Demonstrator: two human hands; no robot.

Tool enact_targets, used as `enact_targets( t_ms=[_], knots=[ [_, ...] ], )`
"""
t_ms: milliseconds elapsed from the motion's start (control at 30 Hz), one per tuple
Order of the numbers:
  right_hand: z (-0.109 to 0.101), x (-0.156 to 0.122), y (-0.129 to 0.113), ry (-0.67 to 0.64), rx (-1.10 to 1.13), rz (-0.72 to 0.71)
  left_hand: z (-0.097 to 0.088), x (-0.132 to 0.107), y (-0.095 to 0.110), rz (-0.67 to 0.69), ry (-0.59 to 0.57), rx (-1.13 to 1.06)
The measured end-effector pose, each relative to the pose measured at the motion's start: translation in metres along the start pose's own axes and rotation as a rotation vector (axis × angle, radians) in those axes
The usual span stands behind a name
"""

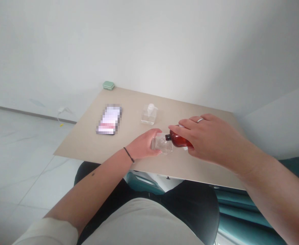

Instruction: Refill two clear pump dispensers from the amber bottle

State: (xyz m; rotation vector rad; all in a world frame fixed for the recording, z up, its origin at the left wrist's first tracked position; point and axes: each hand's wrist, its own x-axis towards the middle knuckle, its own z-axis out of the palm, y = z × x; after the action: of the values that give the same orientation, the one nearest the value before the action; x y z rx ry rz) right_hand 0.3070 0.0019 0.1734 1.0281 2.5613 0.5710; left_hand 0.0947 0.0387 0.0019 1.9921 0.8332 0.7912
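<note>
My left hand (145, 144) is wrapped round a small clear bottle (162, 143) standing on the beige table (129, 149). My right hand (208, 139), with a ring on one finger, grips a reddish-brown bottle (178, 139) tipped on its side. Its black neck points left and meets the top of the clear bottle. Most of the brown bottle is hidden under my fingers.
A second clear bottle with a white pump top (149, 114) stands further back on the table. A phone (109, 119) lies to the left of it. A small green case (108, 85) sits at the far left corner. A teal seat (241, 217) shows below the table.
</note>
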Motion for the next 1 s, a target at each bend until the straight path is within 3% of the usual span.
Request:
enact_targets(
  t_ms=[433,1000],
  knots=[
    [0.007,-0.001,0.002,0.047,-0.001,-0.011,-0.002,-0.001,0.002,-0.019,-0.009,-0.008],
    [-0.006,0.001,-0.001,0.005,-0.001,-0.035,-0.001,-0.001,-0.001,0.007,0.008,-0.007]
  ],
)
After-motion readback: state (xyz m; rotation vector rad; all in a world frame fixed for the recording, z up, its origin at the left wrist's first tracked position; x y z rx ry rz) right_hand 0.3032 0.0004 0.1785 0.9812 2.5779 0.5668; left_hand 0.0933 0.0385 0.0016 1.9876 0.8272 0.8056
